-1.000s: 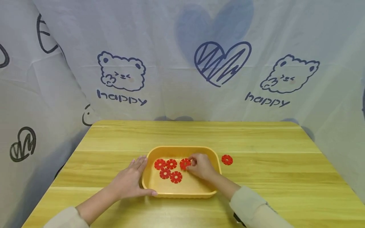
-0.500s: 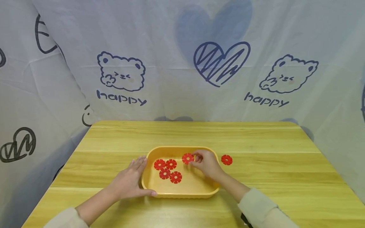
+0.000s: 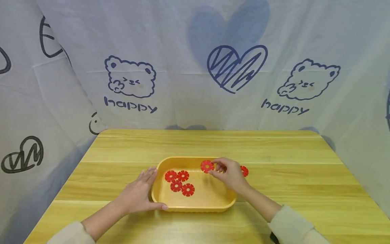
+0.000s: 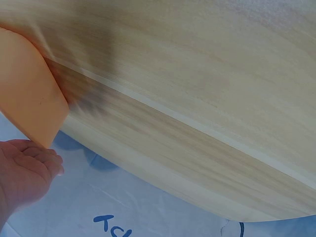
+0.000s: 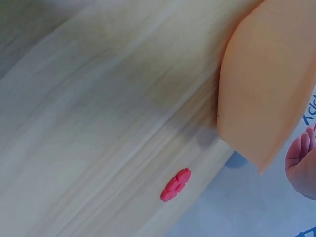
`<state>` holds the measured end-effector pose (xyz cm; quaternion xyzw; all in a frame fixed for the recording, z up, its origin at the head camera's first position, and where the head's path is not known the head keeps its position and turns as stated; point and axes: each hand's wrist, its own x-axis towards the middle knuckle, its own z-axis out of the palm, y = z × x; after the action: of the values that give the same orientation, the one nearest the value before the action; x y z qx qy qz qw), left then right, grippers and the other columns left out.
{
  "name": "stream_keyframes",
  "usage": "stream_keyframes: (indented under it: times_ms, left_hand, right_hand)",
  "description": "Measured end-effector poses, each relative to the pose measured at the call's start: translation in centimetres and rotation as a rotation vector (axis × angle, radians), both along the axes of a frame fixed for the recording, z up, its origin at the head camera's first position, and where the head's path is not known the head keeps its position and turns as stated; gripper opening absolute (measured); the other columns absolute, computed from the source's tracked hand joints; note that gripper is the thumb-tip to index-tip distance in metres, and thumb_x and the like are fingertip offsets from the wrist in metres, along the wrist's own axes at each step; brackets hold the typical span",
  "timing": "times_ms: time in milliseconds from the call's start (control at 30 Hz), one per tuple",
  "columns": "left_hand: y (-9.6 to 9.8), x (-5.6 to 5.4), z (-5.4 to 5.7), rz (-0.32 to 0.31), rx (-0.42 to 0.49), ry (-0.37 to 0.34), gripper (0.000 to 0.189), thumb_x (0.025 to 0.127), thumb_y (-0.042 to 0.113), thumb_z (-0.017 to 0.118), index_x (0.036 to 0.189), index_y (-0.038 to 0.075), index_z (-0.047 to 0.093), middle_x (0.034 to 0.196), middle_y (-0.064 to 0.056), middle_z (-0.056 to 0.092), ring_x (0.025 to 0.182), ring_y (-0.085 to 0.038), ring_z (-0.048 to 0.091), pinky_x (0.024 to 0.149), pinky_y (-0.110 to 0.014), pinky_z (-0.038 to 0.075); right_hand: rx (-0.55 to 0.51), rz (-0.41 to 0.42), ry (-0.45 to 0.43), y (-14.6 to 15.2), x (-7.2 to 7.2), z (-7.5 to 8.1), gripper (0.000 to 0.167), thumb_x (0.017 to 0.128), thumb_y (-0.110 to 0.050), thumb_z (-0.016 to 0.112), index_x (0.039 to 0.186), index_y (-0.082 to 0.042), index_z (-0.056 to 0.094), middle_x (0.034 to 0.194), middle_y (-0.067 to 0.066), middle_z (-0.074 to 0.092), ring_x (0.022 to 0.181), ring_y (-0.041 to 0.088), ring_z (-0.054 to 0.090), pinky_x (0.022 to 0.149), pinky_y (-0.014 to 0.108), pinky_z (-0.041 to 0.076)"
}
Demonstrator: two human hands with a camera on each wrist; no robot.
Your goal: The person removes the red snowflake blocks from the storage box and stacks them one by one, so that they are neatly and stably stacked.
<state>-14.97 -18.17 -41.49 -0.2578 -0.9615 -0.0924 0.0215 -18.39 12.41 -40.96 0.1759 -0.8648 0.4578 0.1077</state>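
Note:
My right hand pinches a red notched building disc between thumb and index finger. This disc is raised over the back right part of the yellow tray. Several matching red discs lie close together on the left of the tray floor. My left hand rests against the tray's left end, fingers extended along the side and thumb at the front rim. In the left wrist view, its fingertips meet the tray's rim. Another red disc lies on the table right of the tray, partly behind my right hand in the head view.
The tray stands on a light wood-grain table. Behind the table's far edge hangs a pale curtain printed with bears and hearts, and it continues down the left and right sides.
My right hand has lifted the pinched disc off the tray floor and carried it back and right. My left hand and the other discs have stayed in place.

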Motion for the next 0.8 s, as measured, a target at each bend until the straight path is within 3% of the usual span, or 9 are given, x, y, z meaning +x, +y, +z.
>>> stream_keyframes:
  times_ms: [300,800]
  left_hand:
    - [0.0,-0.1,0.0,-0.002,-0.003,-0.004,0.119,0.064,0.081,0.055,0.138,-0.011,0.035,0.144,-0.027,0.033,0.133,-0.041,0.035,0.105,-0.049,0.037]
    - [0.0,0.0,0.1,-0.007,-0.026,0.013,0.119,0.064,0.081,0.054,0.137,-0.011,0.035,0.144,-0.027,0.033,0.134,-0.04,0.035,0.108,-0.047,0.034]
  right_hand:
    - [-0.015,-0.032,0.07,1.3,0.0,0.4,0.026,0.071,-0.003,0.077,0.095,0.004,0.068,0.071,0.006,0.06,0.063,0.01,0.05,0.056,0.016,0.047]
    - [-0.02,-0.129,0.06,4.8,-0.3,-0.1,0.026,0.073,-0.002,0.076,0.097,0.004,0.067,0.07,0.006,0.06,0.061,0.002,0.047,0.053,0.013,0.045]
